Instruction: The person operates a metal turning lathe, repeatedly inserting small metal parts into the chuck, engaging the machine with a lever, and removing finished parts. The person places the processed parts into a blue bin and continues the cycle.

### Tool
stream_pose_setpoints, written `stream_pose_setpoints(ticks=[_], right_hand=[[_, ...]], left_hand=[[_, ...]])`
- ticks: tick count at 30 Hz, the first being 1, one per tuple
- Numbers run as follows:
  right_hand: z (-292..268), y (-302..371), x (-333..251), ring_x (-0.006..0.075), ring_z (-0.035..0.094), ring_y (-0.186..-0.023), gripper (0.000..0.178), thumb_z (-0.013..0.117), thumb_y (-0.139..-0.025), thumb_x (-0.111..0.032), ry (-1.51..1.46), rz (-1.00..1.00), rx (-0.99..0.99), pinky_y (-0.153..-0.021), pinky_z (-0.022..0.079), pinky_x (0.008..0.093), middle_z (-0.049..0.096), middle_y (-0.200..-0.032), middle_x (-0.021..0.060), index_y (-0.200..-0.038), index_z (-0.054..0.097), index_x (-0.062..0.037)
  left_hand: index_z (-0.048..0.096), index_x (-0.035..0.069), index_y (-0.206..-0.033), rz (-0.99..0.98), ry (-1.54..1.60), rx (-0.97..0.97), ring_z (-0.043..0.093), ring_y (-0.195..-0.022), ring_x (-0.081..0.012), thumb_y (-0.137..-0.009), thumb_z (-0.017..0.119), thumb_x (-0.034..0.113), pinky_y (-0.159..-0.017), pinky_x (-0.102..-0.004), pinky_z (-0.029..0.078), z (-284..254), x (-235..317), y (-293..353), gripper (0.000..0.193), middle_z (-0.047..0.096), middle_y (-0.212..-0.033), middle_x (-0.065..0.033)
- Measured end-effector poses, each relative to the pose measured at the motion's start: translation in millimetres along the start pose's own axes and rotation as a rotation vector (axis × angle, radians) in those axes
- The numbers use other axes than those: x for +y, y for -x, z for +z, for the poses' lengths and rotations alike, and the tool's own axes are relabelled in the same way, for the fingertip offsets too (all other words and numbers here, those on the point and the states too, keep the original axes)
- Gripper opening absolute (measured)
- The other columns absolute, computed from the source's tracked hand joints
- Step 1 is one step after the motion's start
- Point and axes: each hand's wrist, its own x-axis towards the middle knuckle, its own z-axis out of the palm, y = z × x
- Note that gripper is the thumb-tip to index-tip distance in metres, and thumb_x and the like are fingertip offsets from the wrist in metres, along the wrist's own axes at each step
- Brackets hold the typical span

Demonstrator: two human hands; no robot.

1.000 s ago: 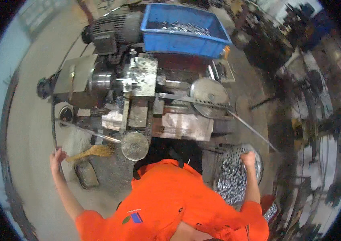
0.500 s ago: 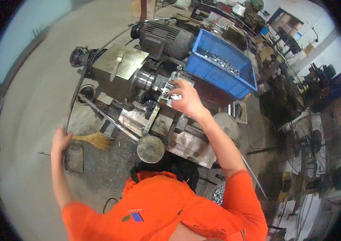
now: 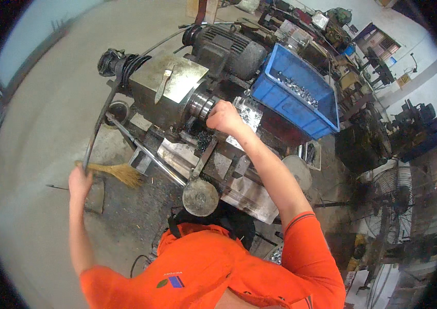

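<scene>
My left hand [image 3: 80, 181] is closed round the lower end of a long metal lever [image 3: 96, 129], which rises to the headstock of a small lathe. My right hand [image 3: 224, 118] is at the lathe's shiny round chuck [image 3: 201, 104], its fingers curled in against the chuck's front. Whatever those fingers hold is hidden behind the hand. Just to the right of it lies a metal plate [image 3: 249, 114] with small bright parts on it. A brush [image 3: 163, 86] rests on top of the headstock cover [image 3: 185, 77].
Behind the slide stands a blue crate [image 3: 300, 116] with many small metal parts. An electric motor [image 3: 228, 49] sits beyond the headstock. A straw broom [image 3: 118, 173] lies near my left hand. Nearer me are a round handwheel [image 3: 200, 197] and a slanting steel bar [image 3: 149, 153]; a fan [image 3: 390, 203] stands right.
My right hand has moved left from above the slide to the chuck's front, and its fingers have curled in. My left hand stays on the lever. The whole view has shifted slightly.
</scene>
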Motion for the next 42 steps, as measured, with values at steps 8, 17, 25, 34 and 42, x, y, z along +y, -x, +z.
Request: stream_pose_setpoints(ticks=[8, 17, 25, 34, 42], right_hand=[[8.2, 1.5, 17.8, 0.0334, 0.057, -0.053, 0.021, 0.059, -0.054, -0.018, -0.08, -0.02, 0.179, -0.057, 0.047, 0.0388, 0.054, -0.054, 0.0215, -0.053, 0.059, 0.003], [-2.2, 18.6, -1.3, 0.0371, 0.061, -0.083, 0.019, 0.059, -0.054, -0.016, -0.095, -0.038, 0.305, -0.075, 0.049, 0.0373, 0.059, -0.096, 0.0245, -0.065, 0.065, -0.0018], [-32.9, 184.3, 69.8, 0.0328, 0.055, -0.105, 0.022, 0.061, -0.056, -0.008, -0.156, 0.034, 0.515, -0.086, 0.044, 0.0348, 0.055, -0.117, 0.0178, -0.078, 0.065, -0.007], [-43.7, 386.7, 146.0, 0.0238, 0.063, -0.079, 0.025, 0.057, -0.058, -0.003, -0.112, 0.615, 0.59, -0.071, 0.049, 0.0282, 0.062, -0.101, 0.0157, -0.08, 0.067, -0.0004], [-36.8, 470.2, 233.9, 0.0337, 0.056, -0.098, 0.039, 0.06, -0.055, -0.011, 0.362, 0.785, 0.611, -0.087, 0.043, 0.0389, 0.059, -0.108, 0.018, -0.093, 0.066, -0.005]], left_hand=[[0.057, 0.003, -0.086, 0.045, -0.43, -0.156, 0.06, -0.061, -0.0316, -0.077, 0.055, 0.015, -0.056, -0.0427, 0.047, 6.0, -97.2, -74.2, 0.015, 0.06, -0.065, -0.0156], [0.056, 0.004, -0.089, -0.014, -0.507, 0.11, 0.061, -0.068, -0.0323, -0.074, 0.054, 0.008, -0.06, -0.0432, 0.048, 7.4, -145.8, -147.1, 0.015, 0.062, -0.075, -0.0151], [0.06, 0.002, -0.104, 0.058, 0.622, 0.699, 0.06, -0.077, -0.0188, -0.082, 0.056, 0.018, -0.069, -0.0309, 0.047, 70.6, 8.5, -80.7, 0.027, 0.064, -0.092, -0.0108], [0.06, 0.008, -0.094, 0.48, -0.359, -0.375, 0.063, -0.08, -0.0308, -0.073, 0.065, 0.037, -0.068, -0.0397, 0.049, 217.3, 61.0, -46.7, 0.036, 0.064, -0.085, -0.0144], [0.062, 0.011, -0.095, 0.413, -0.336, -0.372, 0.063, -0.085, -0.0262, -0.077, 0.062, 0.029, -0.066, -0.0383, 0.049, 165.3, 57.6, -87.5, 0.025, 0.065, -0.089, -0.0099]])
